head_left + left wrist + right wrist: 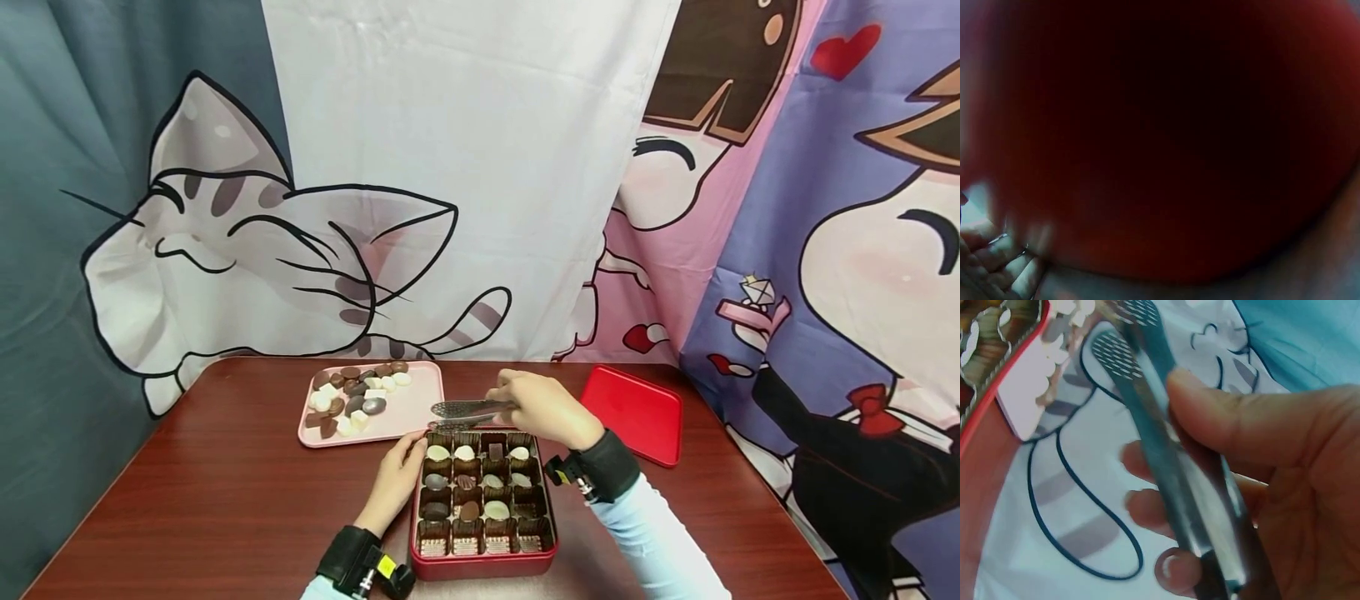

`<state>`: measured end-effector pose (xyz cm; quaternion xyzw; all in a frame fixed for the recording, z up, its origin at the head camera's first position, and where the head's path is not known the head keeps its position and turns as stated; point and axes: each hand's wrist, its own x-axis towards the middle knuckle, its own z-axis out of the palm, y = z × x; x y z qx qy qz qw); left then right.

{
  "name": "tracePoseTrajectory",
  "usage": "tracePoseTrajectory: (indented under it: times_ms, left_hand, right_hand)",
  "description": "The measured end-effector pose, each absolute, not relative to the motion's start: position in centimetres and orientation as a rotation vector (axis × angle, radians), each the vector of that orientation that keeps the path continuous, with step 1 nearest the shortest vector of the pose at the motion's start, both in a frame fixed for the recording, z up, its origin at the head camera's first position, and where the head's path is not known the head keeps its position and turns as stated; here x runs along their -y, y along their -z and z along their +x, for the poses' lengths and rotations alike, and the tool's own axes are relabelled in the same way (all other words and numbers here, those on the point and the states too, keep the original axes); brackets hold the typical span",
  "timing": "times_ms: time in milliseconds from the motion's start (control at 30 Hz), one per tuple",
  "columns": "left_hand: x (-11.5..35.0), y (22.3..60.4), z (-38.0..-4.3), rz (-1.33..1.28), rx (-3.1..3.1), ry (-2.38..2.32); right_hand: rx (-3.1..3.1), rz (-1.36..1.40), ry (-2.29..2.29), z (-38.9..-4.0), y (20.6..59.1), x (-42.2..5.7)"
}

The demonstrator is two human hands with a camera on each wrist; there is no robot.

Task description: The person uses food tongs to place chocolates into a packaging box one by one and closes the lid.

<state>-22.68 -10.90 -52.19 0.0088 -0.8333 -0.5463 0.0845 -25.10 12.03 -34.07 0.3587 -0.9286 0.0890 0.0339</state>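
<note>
The chocolate box (483, 568) is sitting on the near part of the counter (240, 467), and my left grip (397, 475) is touching its left side by the far corner; whether those fingers are curling round the rim, I cannot tell. If that hand is pressing unevenly, I am risking a twist of the whole box. The pink tray (420, 400) is lying beyond it to the left, so anything crossing between them is risking a drop onto the counter. My right grip (547, 408) is holding the metal tongs (1169, 469) between thumb and fingers; their perforated tips are standing apart, with nothing I am seeing between them. They are hovering by the far rim, so a careless dip could be nudging seated pieces. The chocolates (356, 407) on the tray are crowding together, and a weak squeeze could be letting a smooth one slip.

The box is showing red walls round a shiny brown insert (497, 546), divided four by four. Its three far rows are carrying pieces (the third row's rightmost cell is looking too dark to judge), ranging from creamy ovals to a ridged brown one and a dark square.
</note>
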Motion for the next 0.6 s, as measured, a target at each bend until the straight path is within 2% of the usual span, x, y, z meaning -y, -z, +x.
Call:
tracePoseTrajectory:
  times_ms: [300, 600]
  left_hand:
    - [10.6, 51.9, -23.0, 0.043, 2.455, 1.619]
    - [10.6, 52.3, -23.7, 0.033, 2.423, 1.601]
  right_hand:
    - [2.812, 1.08, -0.2, -26.9, 36.6, -6.1]
    - [2.877, 0.941, -0.064, -28.5, 40.0, -0.3]
